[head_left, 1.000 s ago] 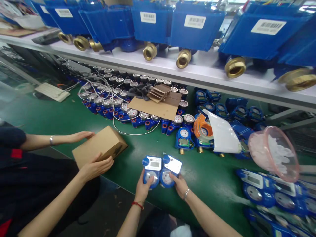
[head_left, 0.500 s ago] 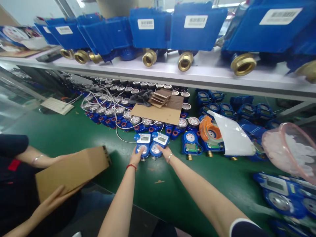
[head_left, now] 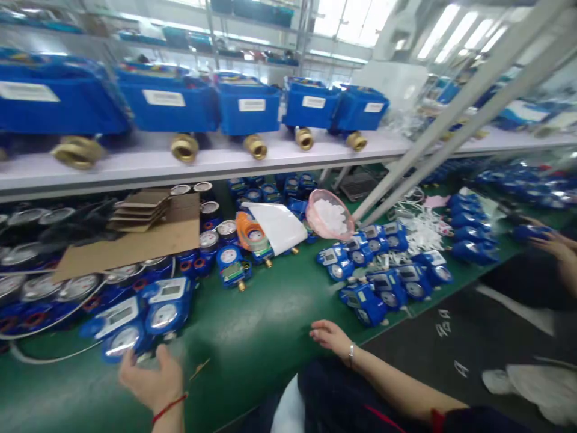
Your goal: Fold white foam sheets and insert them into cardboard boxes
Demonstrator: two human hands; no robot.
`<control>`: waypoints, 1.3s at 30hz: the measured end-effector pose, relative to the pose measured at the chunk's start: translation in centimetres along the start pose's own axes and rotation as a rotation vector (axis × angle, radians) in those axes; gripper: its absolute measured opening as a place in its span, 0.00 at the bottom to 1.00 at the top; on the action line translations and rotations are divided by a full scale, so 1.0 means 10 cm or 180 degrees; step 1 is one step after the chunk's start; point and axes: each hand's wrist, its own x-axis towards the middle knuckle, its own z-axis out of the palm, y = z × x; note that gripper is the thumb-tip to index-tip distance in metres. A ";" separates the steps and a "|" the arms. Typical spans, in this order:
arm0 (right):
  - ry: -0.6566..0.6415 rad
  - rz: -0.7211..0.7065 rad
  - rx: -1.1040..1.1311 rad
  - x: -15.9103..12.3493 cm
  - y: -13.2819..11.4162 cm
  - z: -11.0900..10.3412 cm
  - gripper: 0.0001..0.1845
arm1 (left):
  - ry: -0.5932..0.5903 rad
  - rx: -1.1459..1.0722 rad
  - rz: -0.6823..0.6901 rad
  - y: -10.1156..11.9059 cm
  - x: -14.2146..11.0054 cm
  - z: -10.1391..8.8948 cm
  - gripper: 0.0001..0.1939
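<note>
Two blue water meters (head_left: 164,316) with white-faced display panels lie on the green mat at the lower left, one beside the other. My left hand (head_left: 153,379), wearing a red string bracelet, hovers with fingers apart at the near edge of the lower meter (head_left: 122,340), holding nothing. My right hand (head_left: 331,337), with a silver bracelet, rests open on the mat's front edge, touching only the mat (head_left: 252,337). A loose group of similar blue meters (head_left: 383,279) lies to its far right.
Blue boxed meters with brass fittings line a white shelf (head_left: 216,159) across the back. Below it are a cardboard sheet (head_left: 135,243), a white bag (head_left: 279,225) and a pink bowl (head_left: 329,213). A co-worker's hand (head_left: 552,243) reaches toward a blue meter at the right.
The whole view has swung right, carrying the scene leftward. Both my hands have come off the two meters. The co-worker's hands and the carton have left view.
</note>
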 end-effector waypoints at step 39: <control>0.0658 -0.0069 -0.0309 0.07 0.59 -2.00 0.44 | -0.2251 -0.1478 -0.1935 1.25 -2.69 0.17 0.34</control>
